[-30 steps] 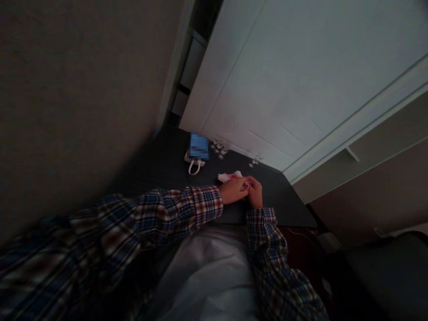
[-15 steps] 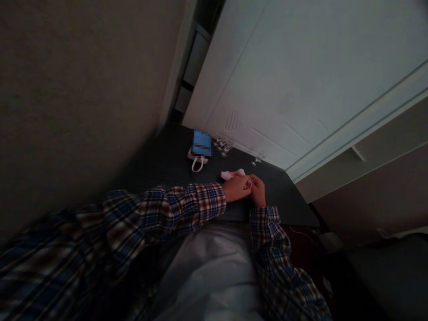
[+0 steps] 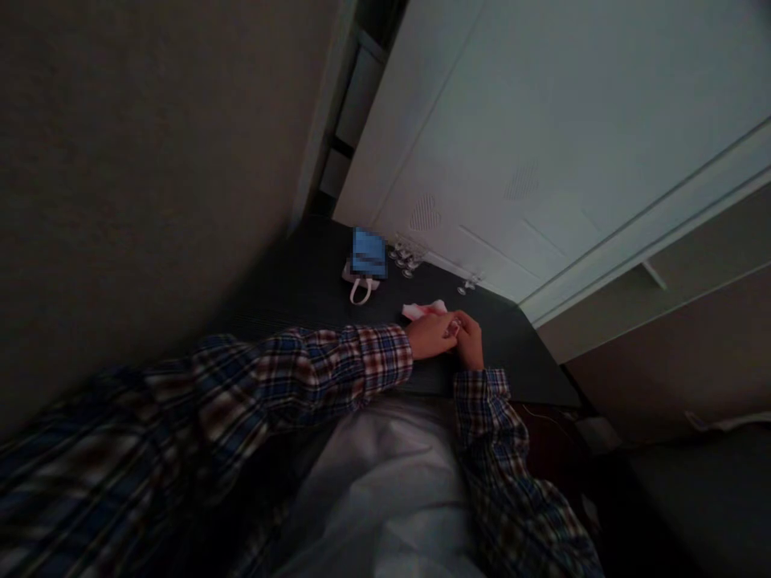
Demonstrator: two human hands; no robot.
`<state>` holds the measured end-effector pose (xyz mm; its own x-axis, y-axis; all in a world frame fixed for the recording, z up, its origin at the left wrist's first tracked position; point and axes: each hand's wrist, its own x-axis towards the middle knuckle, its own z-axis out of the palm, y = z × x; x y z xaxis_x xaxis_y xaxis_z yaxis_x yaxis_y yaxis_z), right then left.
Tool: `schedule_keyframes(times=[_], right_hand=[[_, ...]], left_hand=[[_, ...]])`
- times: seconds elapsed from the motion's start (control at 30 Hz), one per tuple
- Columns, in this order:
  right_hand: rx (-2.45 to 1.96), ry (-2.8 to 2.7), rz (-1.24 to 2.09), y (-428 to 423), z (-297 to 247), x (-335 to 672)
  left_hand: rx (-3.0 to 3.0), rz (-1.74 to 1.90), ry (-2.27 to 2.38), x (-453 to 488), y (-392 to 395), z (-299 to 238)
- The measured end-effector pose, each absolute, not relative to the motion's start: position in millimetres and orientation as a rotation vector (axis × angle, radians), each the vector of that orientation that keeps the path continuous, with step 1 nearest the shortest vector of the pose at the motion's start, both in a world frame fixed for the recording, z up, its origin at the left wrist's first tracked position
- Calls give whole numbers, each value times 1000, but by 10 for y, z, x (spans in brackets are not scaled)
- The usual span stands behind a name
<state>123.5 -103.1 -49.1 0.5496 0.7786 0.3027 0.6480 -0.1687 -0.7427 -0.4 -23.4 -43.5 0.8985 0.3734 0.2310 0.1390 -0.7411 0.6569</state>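
Observation:
My left hand [image 3: 430,335] and my right hand [image 3: 471,341] meet over the dark tabletop, fingers closed. Between them shows a small, shiny, clear piece with pink behind it, seemingly a small glass [image 3: 453,327]; the fingers cover most of it. A pink and white cloth [image 3: 425,309] sticks out beyond my left hand, which closes on it. Past the hands, several small stemmed glasses [image 3: 408,258] stand in a cluster near the white panel. Another little group of clear glassware [image 3: 469,285] is farther right.
The dark table [image 3: 289,281] borders a wall [image 3: 150,160] on the left and a white panel [image 3: 511,120] at the back. A pale bag with a handle loop [image 3: 361,291] stands at the back left, with a blurred blue patch over it. Shelving [image 3: 608,297] lies to the right.
The view has shifted slightly, so everything sits a little farther right. The right fingers have moved slightly around the small glass; both hands keep their hold.

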Motion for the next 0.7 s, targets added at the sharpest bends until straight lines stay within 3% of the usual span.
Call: schedule_keyframes(times=[0.7], right_hand=[[-1900,-1170,221,-1027,-521,1272]], left_hand=[[2428,466,358,-20,-239,-429]])
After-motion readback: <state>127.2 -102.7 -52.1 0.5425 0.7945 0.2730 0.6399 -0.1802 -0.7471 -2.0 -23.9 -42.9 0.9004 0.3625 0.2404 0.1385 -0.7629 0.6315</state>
